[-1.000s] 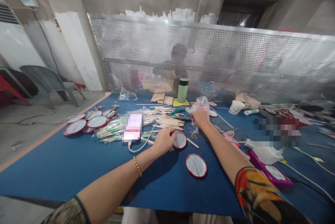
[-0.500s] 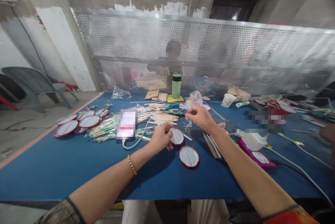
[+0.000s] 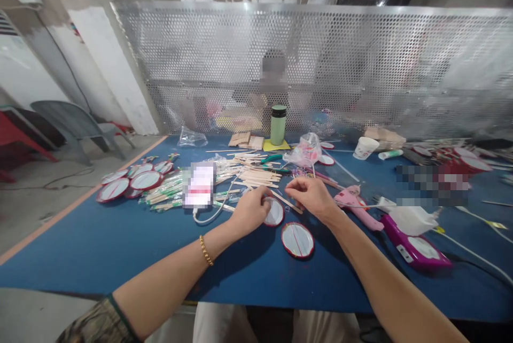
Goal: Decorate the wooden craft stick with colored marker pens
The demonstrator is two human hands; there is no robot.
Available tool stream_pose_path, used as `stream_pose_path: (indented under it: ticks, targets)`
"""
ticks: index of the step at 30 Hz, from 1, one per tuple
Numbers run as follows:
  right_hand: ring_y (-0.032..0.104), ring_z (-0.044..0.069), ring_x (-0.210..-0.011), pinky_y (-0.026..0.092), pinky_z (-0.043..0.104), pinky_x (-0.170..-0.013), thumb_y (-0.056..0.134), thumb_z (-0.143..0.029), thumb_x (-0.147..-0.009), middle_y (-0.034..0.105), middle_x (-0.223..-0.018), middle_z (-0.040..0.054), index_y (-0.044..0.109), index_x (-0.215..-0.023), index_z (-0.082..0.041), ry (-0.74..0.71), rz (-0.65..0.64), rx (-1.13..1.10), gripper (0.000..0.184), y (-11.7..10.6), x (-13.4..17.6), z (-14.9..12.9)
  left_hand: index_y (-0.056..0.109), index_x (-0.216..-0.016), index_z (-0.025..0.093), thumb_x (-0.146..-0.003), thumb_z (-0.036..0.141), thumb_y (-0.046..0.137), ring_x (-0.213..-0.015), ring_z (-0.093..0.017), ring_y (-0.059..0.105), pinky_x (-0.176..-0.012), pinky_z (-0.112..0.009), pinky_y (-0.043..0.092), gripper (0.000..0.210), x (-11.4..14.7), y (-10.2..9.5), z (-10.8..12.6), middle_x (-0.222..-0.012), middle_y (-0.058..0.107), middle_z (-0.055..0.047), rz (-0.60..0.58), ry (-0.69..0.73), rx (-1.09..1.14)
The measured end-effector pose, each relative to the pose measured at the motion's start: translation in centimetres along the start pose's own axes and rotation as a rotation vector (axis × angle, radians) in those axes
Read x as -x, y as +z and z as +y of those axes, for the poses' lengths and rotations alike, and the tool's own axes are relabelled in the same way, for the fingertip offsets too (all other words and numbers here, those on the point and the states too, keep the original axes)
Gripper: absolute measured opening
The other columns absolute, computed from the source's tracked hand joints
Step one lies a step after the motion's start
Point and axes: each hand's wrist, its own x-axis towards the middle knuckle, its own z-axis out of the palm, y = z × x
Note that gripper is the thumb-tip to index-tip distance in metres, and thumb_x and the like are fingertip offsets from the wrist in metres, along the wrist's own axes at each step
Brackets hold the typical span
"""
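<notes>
The round white disc with a red rim (image 3: 275, 213) lies in front of you near the middle of the blue tabletop (image 3: 144, 263), at your left hand (image 3: 251, 209); your left thumb and fingers are closed on its left edge, and a gold beaded bracelet (image 3: 206, 250) circles that wrist; your right hand (image 3: 310, 197) hangs just to the right of the disc, its thumb and forefinger drawn together at the tips, though you cannot tell whether anything small is pinched there; between your hands a flat, pale wooden stick (image 3: 289, 203) slants beside the disc; nearer you, a second white disc with a red rim and a red line across it (image 3: 297, 240) lies apart from both hands; beyond your hands spreads a pile of pale wooden sticks (image 3: 260, 177), with a clear plastic bag (image 3: 303, 151) to its right and a light-green bottle with a black band (image 3: 278, 128) farther back; to your left lie a lit phone (image 3: 200, 185) on a white cable and, farther out, a cluster of red-rimmed white discs (image 3: 114, 189); to your right rest a pink glue gun (image 3: 358, 207) and a purple plastic device (image 3: 419, 247).
</notes>
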Motion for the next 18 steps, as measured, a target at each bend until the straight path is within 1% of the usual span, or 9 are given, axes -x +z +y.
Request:
stream_pose_path:
  ticks: [2, 5, 9, 10, 11, 13, 14, 16, 18]
  targets:
    - [0.053, 0.012, -0.038, 0.037, 0.021, -0.035, 0.068, -0.037, -0.068, 0.063, -0.051, -0.0018, 0.068, -0.063, -0.021, -0.023, -0.007, 0.012, 0.017, -0.2, 0.2, 0.0, 0.071, -0.099, 0.018, -0.079, 0.009, 0.051, -0.08, -0.022, 0.065, -0.075, -0.031, 0.049, 0.03, 0.3, -0.2, 0.4, -0.08, 0.071, -0.006, -0.006, 0.006, -0.061]
    - [0.05, 0.012, -0.037, 0.035, 0.022, -0.037, 0.069, -0.04, -0.067, 0.062, -0.048, -0.002, 0.067, -0.061, -0.022, -0.059, -0.044, 0.02, 0.019, -0.3, 0.4, 0.2, 0.072, -0.098, 0.018, -0.079, 0.01, 0.051, -0.092, -0.024, 0.067, -0.082, -0.032, 0.05, 0.029, 0.8, -0.6, 1.0, -0.096, 0.074, -0.009, -0.018, 0.016, -0.155]
    - [0.053, 0.015, -0.041, 0.036, 0.025, -0.041, 0.066, -0.05, -0.071, 0.064, -0.051, 0.0009, 0.068, -0.065, -0.023, -0.11, -0.045, 0.177, 0.027, -0.2, 0.5, 0.6, 0.073, -0.093, 0.017, -0.083, 0.021, 0.054, -0.094, -0.028, 0.067, -0.084, -0.037, 0.052, 0.022, 1.2, -0.7, 1.5, -0.099, 0.073, -0.013, -0.02, 0.007, -0.263]
    - [0.054, 0.016, -0.043, 0.037, 0.026, -0.042, 0.066, -0.051, -0.072, 0.065, -0.052, 0.0014, 0.069, -0.065, -0.024, -0.128, -0.052, 0.2, 0.028, -0.1, 0.6, 0.6, 0.073, -0.093, 0.016, -0.084, 0.023, 0.055, -0.097, -0.029, 0.067, -0.088, -0.038, 0.052, 0.022, 1.2, -0.7, 1.6, -0.101, 0.073, -0.014, -0.013, 0.036, -0.285]
    - [0.056, 0.017, -0.045, 0.039, 0.027, -0.044, 0.065, -0.052, -0.072, 0.065, -0.053, 0.0019, 0.069, -0.066, -0.024, -0.146, -0.057, 0.216, 0.029, 0.0, 0.7, 0.5, 0.073, -0.097, 0.015, -0.086, 0.024, 0.056, -0.099, -0.029, 0.066, -0.091, -0.04, 0.051, 0.023, 1.2, -0.6, 1.6, -0.104, 0.072, -0.015, 0.004, 0.096, -0.292]
    - [0.059, 0.018, -0.049, 0.041, 0.028, -0.047, 0.064, -0.055, -0.073, 0.067, -0.055, 0.0026, 0.07, -0.066, -0.025, -0.166, -0.064, 0.234, 0.032, 0.2, 0.9, 0.2, 0.071, -0.107, 0.015, -0.089, 0.027, 0.056, -0.1, -0.026, 0.065, -0.094, -0.039, 0.05, 0.026, 1.2, -0.4, 1.5, -0.108, 0.072, -0.014, 0.03, 0.21, -0.222]
    - [0.059, 0.018, -0.051, 0.042, 0.029, -0.048, 0.064, -0.058, -0.073, 0.067, -0.055, 0.0028, 0.07, -0.066, -0.025, -0.166, -0.068, 0.235, 0.034, 0.4, 1.0, 0.1, 0.07, -0.108, 0.016, -0.091, 0.027, 0.056, -0.099, -0.024, 0.066, -0.093, -0.036, 0.051, 0.025, 1.1, -0.3, 1.4, -0.107, 0.072, -0.012, 0.036, 0.243, -0.162]
    - [0.059, 0.019, -0.05, 0.043, 0.029, -0.048, 0.064, -0.062, -0.073, 0.067, -0.055, 0.003, 0.07, -0.067, -0.024, -0.149, -0.075, 0.214, 0.039, 0.7, 1.2, 0.0, 0.07, -0.104, 0.016, -0.092, 0.025, 0.056, -0.093, -0.02, 0.066, -0.088, -0.032, 0.052, 0.021, 0.9, 0.0, 1.2, -0.1, 0.073, -0.009, 0.039, 0.244, -0.049]
    - [0.058, 0.018, -0.048, 0.044, 0.029, -0.046, 0.065, -0.066, -0.071, 0.067, -0.056, 0.0033, 0.069, -0.068, -0.023, -0.131, -0.079, 0.169, 0.043, 0.9, 1.3, -0.1, 0.071, -0.098, 0.017, -0.092, 0.02, 0.056, -0.089, -0.018, 0.066, -0.085, -0.03, 0.052, 0.017, 0.7, 0.1, 1.1, -0.096, 0.073, -0.007, 0.047, 0.216, 0.013]
